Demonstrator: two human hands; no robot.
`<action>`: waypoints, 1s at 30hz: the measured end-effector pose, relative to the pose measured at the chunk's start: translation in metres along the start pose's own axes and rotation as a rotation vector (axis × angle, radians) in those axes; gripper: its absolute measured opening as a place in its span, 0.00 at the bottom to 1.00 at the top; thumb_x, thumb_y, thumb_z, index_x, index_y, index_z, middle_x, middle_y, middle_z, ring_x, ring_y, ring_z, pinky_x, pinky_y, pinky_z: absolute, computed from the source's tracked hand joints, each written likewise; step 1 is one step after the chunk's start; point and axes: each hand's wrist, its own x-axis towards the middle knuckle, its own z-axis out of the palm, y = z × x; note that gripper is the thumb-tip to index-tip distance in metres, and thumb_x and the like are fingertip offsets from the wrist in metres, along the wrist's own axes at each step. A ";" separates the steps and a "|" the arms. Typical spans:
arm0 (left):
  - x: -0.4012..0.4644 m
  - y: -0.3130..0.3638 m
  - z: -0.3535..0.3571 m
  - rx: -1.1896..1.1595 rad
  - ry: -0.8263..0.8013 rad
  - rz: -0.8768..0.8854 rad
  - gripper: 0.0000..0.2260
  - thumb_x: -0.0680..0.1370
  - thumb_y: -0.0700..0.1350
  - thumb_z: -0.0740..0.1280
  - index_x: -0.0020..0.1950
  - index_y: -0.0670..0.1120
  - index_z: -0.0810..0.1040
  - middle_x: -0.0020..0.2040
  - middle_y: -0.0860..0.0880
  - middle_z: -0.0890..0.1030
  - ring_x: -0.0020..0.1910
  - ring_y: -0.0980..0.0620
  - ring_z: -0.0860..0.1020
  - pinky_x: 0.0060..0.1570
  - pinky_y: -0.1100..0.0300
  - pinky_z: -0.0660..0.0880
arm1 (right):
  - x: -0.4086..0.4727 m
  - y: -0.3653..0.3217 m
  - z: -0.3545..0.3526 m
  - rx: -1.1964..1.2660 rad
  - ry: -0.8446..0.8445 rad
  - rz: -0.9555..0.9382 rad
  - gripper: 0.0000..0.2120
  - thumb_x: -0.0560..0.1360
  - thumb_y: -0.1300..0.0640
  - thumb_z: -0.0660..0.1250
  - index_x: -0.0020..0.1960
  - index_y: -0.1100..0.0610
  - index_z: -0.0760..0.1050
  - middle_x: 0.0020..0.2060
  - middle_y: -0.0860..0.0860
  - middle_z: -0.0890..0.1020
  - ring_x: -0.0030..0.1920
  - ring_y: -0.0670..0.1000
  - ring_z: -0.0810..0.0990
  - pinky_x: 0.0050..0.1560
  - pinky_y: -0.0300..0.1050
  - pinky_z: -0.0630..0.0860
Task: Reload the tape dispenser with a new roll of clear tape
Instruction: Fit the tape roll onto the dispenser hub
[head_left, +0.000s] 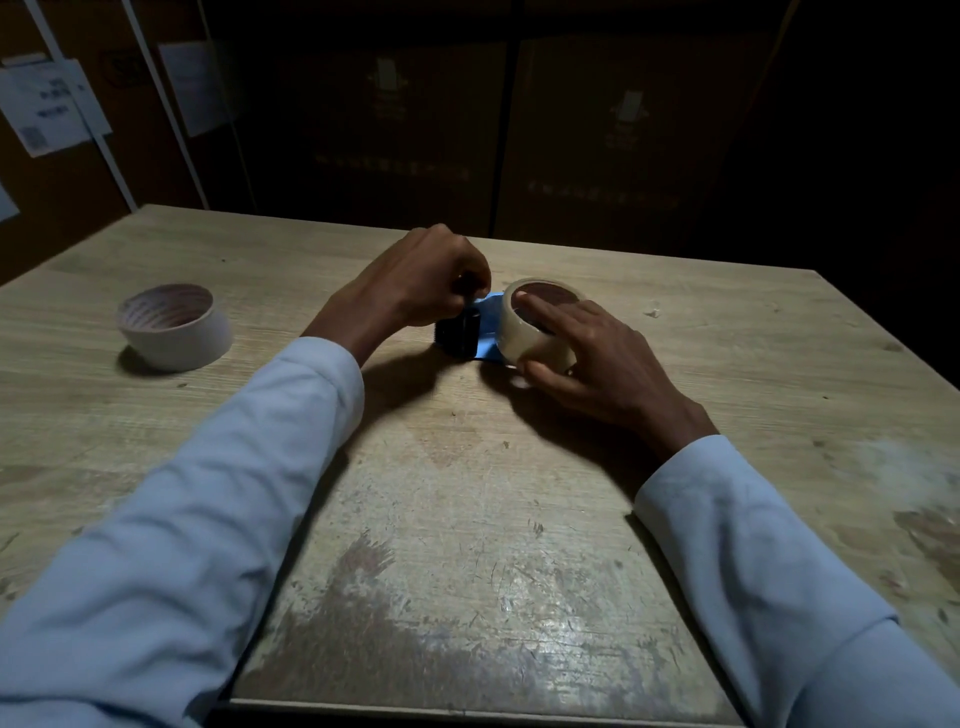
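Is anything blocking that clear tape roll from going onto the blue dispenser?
Nothing visible does. The right hand already holds the clear tape roll against the blue dispenser, whose front end the left hand grips. The empty roll lies far off left.

left hand (415, 280) curled — fingers pinching, right hand (587, 353) spread, fingers gripping

Your table (727, 322) holds the tape dispenser (462, 332) at centre, toward the far edge. The tape roll (535, 332) sits on it, at its right end. Your left hand (415, 280) is over its left end; your right hand (587, 358) is on the roll. A second roll (174, 327) lies well apart to the left. Cartons (623, 135) stand behind the table.
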 end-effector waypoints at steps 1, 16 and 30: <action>0.001 0.000 -0.001 0.025 -0.014 0.019 0.09 0.74 0.33 0.71 0.51 0.44 0.84 0.50 0.45 0.85 0.44 0.54 0.78 0.38 0.66 0.68 | -0.001 0.000 -0.002 0.026 0.000 0.001 0.31 0.77 0.45 0.68 0.77 0.49 0.64 0.68 0.54 0.77 0.64 0.56 0.76 0.50 0.57 0.80; -0.012 -0.008 0.006 -0.004 0.009 0.004 0.11 0.70 0.31 0.73 0.50 0.42 0.85 0.48 0.44 0.85 0.46 0.47 0.83 0.42 0.57 0.75 | -0.001 0.010 0.004 0.148 0.086 0.022 0.33 0.76 0.36 0.63 0.78 0.46 0.62 0.76 0.51 0.66 0.74 0.53 0.64 0.60 0.50 0.73; -0.011 -0.003 0.004 -0.038 -0.026 -0.091 0.08 0.70 0.35 0.73 0.48 0.42 0.86 0.51 0.45 0.84 0.47 0.49 0.81 0.47 0.49 0.82 | 0.008 -0.024 0.009 -0.213 0.049 0.300 0.35 0.68 0.26 0.65 0.64 0.50 0.73 0.56 0.52 0.72 0.58 0.53 0.70 0.40 0.45 0.67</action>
